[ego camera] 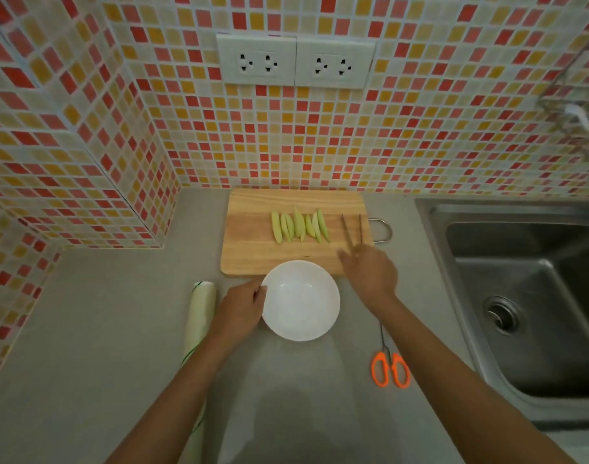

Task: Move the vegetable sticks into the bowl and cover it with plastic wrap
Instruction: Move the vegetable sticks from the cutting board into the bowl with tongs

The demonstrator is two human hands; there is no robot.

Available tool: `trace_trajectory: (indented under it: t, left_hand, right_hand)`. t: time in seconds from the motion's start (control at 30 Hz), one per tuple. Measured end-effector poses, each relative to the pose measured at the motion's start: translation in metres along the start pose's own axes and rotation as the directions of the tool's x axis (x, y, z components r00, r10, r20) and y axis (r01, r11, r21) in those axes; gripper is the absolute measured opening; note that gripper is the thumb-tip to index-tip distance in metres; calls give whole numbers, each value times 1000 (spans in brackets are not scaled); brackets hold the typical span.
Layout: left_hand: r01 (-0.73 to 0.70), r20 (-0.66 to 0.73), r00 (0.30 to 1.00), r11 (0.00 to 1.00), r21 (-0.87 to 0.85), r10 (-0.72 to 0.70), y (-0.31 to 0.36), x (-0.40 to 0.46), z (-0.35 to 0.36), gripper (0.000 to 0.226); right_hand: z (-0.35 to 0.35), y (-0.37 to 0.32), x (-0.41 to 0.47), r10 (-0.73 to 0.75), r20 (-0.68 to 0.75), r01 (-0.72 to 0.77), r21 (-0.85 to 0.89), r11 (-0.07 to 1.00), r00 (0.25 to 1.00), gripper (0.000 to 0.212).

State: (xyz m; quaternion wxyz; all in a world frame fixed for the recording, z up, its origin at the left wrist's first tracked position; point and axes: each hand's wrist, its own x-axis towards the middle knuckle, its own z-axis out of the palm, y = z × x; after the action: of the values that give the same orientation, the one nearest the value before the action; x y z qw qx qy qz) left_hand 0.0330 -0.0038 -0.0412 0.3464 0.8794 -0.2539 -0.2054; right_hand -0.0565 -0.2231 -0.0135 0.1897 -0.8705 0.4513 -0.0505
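Several pale green vegetable sticks (299, 226) lie side by side on a wooden cutting board (253, 252) against the tiled wall. A white bowl (300, 300) with nothing in it stands on the counter, overlapping the board's near edge. My left hand (241, 304) grips the bowl's left rim, thumb on the edge. My right hand (370, 272) hovers over the board's near right corner, slightly blurred, fingers spread. Its fingertips are at the near ends of a pair of thin chopsticks (351, 227) lying on the board. A roll of plastic wrap (201, 313) lies left of my left arm.
Orange-handled scissors (390, 365) lie on the grey counter right of my right forearm. A steel sink (527, 296) takes up the right side. The tiled wall juts out at the left, and two outlets (294, 63) sit above the board.
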Motion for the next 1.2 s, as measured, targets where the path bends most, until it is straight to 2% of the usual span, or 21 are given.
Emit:
trace_trajectory:
  t: [0.07,0.13,0.3,0.4,0.47,0.6,0.93,1.07,1.2]
  left_hand:
    - [1,-11,1000,1000,-5,-1,-1,1,1,27]
    - [10,-8,1000,1000,-21,-10,-1,2,2,28]
    - [29,-4,1000,998,-51,-30,-1,2,3,26]
    - [25,-12,1000,998,-49,-25,-2,3,4,27]
    - [18,-22,1000,999,-42,-19,-3,3,5,27]
    - [-9,-40,999,1000,-5,8,-3,3,6,29]
    - [-1,-36,999,1000,22,2,0,3,4,33]
    - [13,-24,1000,1000,25,-12,2,2,4,33]
    - [13,-29,1000,999,37,-11,3,3,4,32]
  right_hand:
    - [0,-4,27,35,-42,-38,-85,996,999,48]
    - [4,-9,45,98,22,-94,-144,985,995,50]
    - [15,-11,60,173,90,-150,-221,964,981,29]
    - [16,-13,61,143,107,-131,-118,984,984,28]
    - [16,-18,57,67,107,-65,-28,998,992,30]
    - [20,-25,43,-72,151,79,-47,996,986,33]
    - [24,-34,39,-57,148,62,-29,998,987,19]
    - [6,-36,25,-87,154,71,104,992,984,11]
    - [-25,-31,-32,-229,102,194,272,943,968,35]
